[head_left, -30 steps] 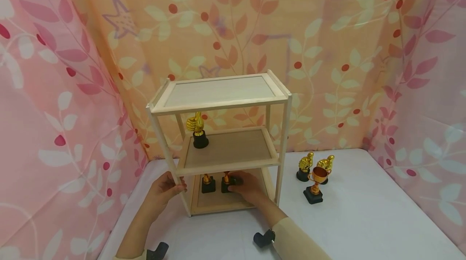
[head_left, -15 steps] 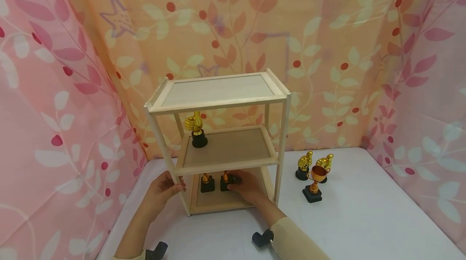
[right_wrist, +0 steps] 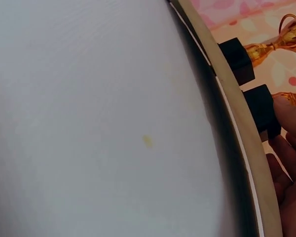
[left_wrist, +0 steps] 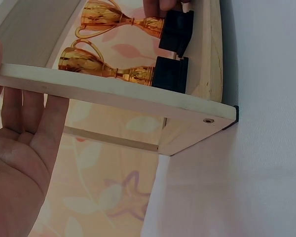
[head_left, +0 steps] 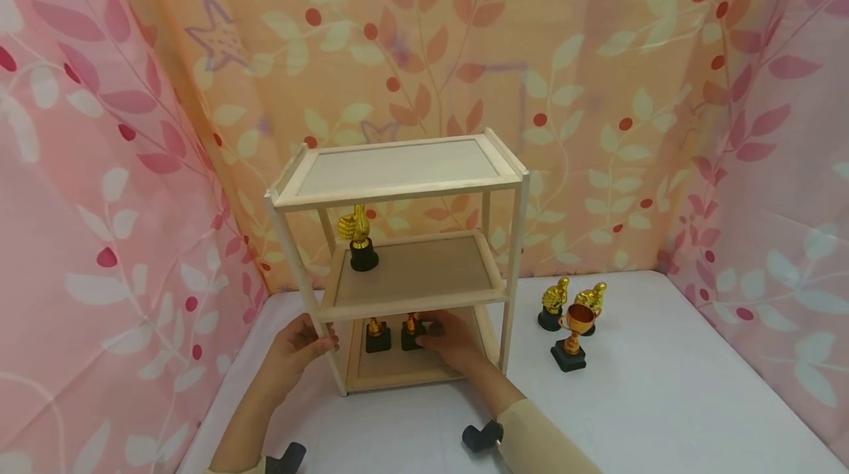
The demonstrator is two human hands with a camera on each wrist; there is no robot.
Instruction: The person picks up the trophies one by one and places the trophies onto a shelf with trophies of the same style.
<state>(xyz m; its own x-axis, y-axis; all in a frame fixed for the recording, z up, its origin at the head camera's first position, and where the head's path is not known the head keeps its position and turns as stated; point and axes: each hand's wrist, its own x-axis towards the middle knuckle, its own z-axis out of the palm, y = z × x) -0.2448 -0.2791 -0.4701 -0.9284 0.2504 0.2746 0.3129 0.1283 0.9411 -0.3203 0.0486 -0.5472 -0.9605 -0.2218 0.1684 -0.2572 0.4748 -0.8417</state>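
Note:
A small wooden three-tier rack (head_left: pixel 414 307) stands on the white surface. My left hand (head_left: pixel 292 358) holds its front left post, thumb in front and fingers behind, as the left wrist view shows. My right hand (head_left: pixel 458 345) reaches into the bottom tier and grips a trophy cup by its black base (right_wrist: pixel 258 111), thumb on the near side. Just left of it a matching gold trophy cup (left_wrist: pixel 81 60) stands on the same tier. In the head view the middle tier hides both cups' upper parts. A golden thumbs-up trophy (head_left: pixel 362 238) stands at the left of the middle tier.
To the right of the rack stand two golden thumbs-up trophies, one in the open (head_left: pixel 553 304) and one (head_left: pixel 590 297) partly behind a copper-coloured trophy cup (head_left: pixel 573 337). Floral curtains (head_left: pixel 424 39) hang at the back and both sides of the white surface (head_left: pixel 663 400).

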